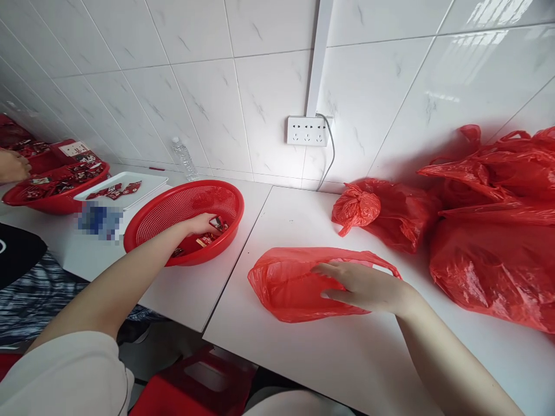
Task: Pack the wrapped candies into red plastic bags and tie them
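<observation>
Closest to the viewer, a red plastic stool (195,384) sits under the counter's (312,352) front edge at the bottom of the frame. Above it, at centre, a thin red plastic bag (290,286) lies flat on the white counter. Its long axis runs left to right. The rounded closed end points left and the handle loop and mouth point right. The film is glossy, crinkled and half see-through.

The right hand (359,286) rests on top of the bag, palm down and fingers spread toward the left. Its grip is open, pressing rather than pinching.

The left hand (200,224) reaches into a round red mesh basket (143,228) left of centre, its fingers curled among a few small shiny packets (212,231). I cannot tell whether that grip has closed on one.

The basket sits near the seam where two counter tops meet, close to the front edge. Bare smooth counter lies between basket and bag, and more of it in front of the bag toward the lower right.

Behind the bag a small knotted red bag (355,208) leans on big, full red bags (489,271) that crowd the right side. At upper left are a white tray (143,188), a second red basket (56,199) of packets and another person's hand (13,166). A clear bottle (184,159) and a wall socket (307,130) stand against the glossy white tiles.
</observation>
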Motion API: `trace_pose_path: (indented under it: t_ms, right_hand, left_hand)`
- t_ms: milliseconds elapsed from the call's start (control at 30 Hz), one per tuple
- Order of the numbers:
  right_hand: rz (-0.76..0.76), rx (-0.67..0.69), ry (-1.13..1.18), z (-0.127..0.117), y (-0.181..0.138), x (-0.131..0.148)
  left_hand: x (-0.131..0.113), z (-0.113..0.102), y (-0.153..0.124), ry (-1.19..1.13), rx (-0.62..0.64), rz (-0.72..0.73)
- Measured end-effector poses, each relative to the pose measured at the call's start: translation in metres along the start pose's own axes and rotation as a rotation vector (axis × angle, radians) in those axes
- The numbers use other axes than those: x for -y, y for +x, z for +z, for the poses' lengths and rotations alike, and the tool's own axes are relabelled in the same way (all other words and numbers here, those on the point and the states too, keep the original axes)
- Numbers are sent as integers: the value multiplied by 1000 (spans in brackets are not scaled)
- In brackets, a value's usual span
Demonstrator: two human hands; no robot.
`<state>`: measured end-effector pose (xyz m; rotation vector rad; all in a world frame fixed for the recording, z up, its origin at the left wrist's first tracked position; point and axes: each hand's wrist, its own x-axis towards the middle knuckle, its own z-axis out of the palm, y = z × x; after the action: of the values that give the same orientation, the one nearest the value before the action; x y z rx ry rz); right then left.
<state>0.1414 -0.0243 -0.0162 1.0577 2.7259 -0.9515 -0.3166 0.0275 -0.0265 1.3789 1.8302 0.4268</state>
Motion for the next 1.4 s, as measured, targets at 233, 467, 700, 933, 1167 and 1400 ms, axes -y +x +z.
trace_pose_path:
  t_ms: [233,467,700,933,1167,1400]
  right_hand:
    - [-19,12,13,-4,-1,-1]
    - [-98,-184,53,-9,7,-11]
    - [49,-129,-72,-17,7,-26]
    - [307,-77,-221,-18,14,-31]
    - [333,-114,-207,-26,2,-24]
    - [227,-103,-152,-21,-2,-26]
  left_hand:
    - [-57,-14,-43,-509,-463,324]
    - [-138,128,-144,-100,218,567]
    - [-145,214,-96,90,131,436]
    - [-148,231,-73,-5,31,261]
    - [-137,187,-139,-56,29,520]
    - [-75,33,-109,71,-495,89]
